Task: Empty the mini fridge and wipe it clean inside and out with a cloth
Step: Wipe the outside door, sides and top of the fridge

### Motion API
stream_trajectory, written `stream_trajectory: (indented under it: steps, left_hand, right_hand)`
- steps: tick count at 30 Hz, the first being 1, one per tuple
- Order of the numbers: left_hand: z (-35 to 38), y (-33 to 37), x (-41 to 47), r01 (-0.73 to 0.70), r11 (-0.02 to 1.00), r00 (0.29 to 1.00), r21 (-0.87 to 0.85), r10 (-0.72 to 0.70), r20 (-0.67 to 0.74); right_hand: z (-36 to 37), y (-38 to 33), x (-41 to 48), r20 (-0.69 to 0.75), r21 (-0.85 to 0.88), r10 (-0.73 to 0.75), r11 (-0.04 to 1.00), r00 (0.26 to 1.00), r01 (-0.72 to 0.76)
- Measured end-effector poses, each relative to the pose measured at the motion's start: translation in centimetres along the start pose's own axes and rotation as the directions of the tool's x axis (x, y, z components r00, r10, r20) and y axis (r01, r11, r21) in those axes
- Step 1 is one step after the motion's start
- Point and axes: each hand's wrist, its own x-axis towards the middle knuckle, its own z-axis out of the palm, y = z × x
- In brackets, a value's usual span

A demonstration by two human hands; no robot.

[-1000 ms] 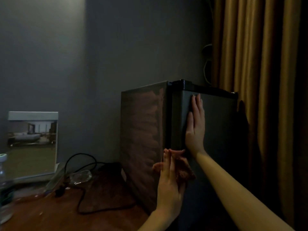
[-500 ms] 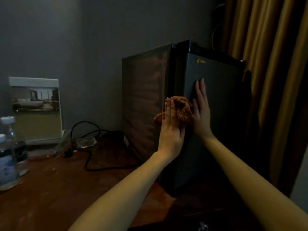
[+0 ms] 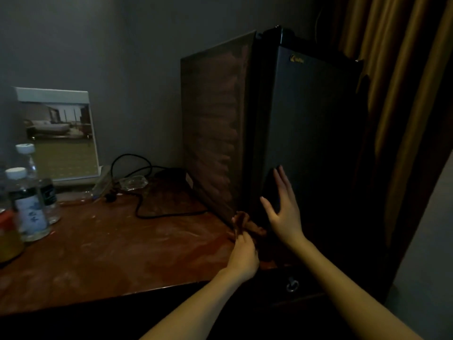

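My left hand [image 3: 243, 256] pinches the cloth [image 3: 247, 224] at the fridge's [image 3: 313, 133] near bottom corner; my right hand [image 3: 282, 214] touches its front, fingers [image 3: 284, 186] spread.

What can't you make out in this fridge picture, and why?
Head view only:
- Inside the mini fridge: hidden by its shut door.
- Most of the cloth: hidden by the left hand gripping it, dim light.
- The logo: too small to read.
- Labels on the bottles: blurred; leftmost ones cut by the frame edge.

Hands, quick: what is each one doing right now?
Left hand: grips the brown cloth.
Right hand: open, at the mini fridge door.
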Motion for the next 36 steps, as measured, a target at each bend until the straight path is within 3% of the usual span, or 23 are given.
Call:
stream_trajectory:
  steps: [3, 6, 9, 12, 14, 16, 18, 20, 22, 25, 28, 32, 36]
  left_hand:
    - [-1.6, 0.3, -1.2, 0.028, 0.992, 0.999, 0.127, -0.022, -0.044]
    - [-3.5, -0.2, -1.8, -0.093, 0.964, 0.99, 0.251, 0.116, -0.081]
    - [-4.1, -0.4, -2.0, -0.206, 0.979, 0.978, -0.004, 0.206, -0.022]
    - [-3.4, 0.1, -1.7, -0.146, 0.927, 0.988, -0.345, 0.119, -0.097]
    - [-2.8, 0.7, -1.7, -0.132, 0.866, 0.986, -0.483, 0.066, -0.152]
    - [-2.7, 1.2, -1.7, -0.146, 0.87, 0.975, -0.47, 0.046, -0.217]
    - [-3.1, 0.8, -1.5, -0.135, 0.867, 0.954, -0.479, -0.017, -0.3]
    - [-3.4, 0.0, -1.3, -0.057, 0.835, 0.943, -0.547, -0.136, -0.305]
    - [-3.7, -0.6, -1.3, 0.026, 0.743, 0.953, -0.669, -0.22, -0.207]
    - [-3.9, -0.7, -1.5, 0.087, 0.681, 0.98, -0.727, -0.19, -0.06]
    - [-3.5, 0.1, -1.7, 0.105, 0.693, 0.992, -0.713, -0.124, 0.025]
    - [-3.0, 0.7, -1.3, 0.07, 0.718, 0.996, -0.693, -0.092, 0.005]
    - [-2.6, 0.7, -1.7, 0.093, 0.656, 0.995, -0.749, -0.091, 0.043]
  right_hand:
    - [-0.1, 0.1, -3.1, -0.05, -0.104, 0.081, 0.991, 0.995, -0.086]
    - [0.1, -0.1, -6.7, 0.01, -0.112, 0.217, 0.97, 0.976, -0.214]
    - [0.7, -1.1, -9.7, 0.152, -0.052, 0.241, 0.97, 0.959, -0.236]
    - [0.4, -1.7, -9.6, 0.081, 0.028, 0.22, 0.975, 0.972, -0.223]
    - [-0.3, -0.7, -8.4, -0.031, 0.036, 0.258, 0.966, 0.966, -0.257]
    - [-0.9, 1.6, -6.7, -0.212, 0.1, 0.4, 0.917, 0.892, -0.387]
    - [-1.3, 4.7, -4.8, -0.293, 0.202, 0.583, 0.813, 0.758, -0.546]
    - [-1.0, 7.2, -2.7, -0.181, 0.25, 0.721, 0.692, 0.669, -0.677]
    - [0.0, 9.1, -0.9, -0.07, 0.264, 0.763, 0.635, 0.642, -0.726]
    - [0.9, 10.1, 0.1, -0.1, 0.166, 0.81, 0.587, 0.579, -0.792]
    - [0.5, 8.9, -0.7, -0.127, 0.079, 0.815, 0.577, 0.566, -0.813]
    - [1.2, 5.0, -3.2, -0.08, 0.027, 0.821, 0.569, 0.566, -0.822]
    - [4.1, -0.6, -7.0, -0.132, 0.094, 0.728, 0.685, 0.673, -0.722]
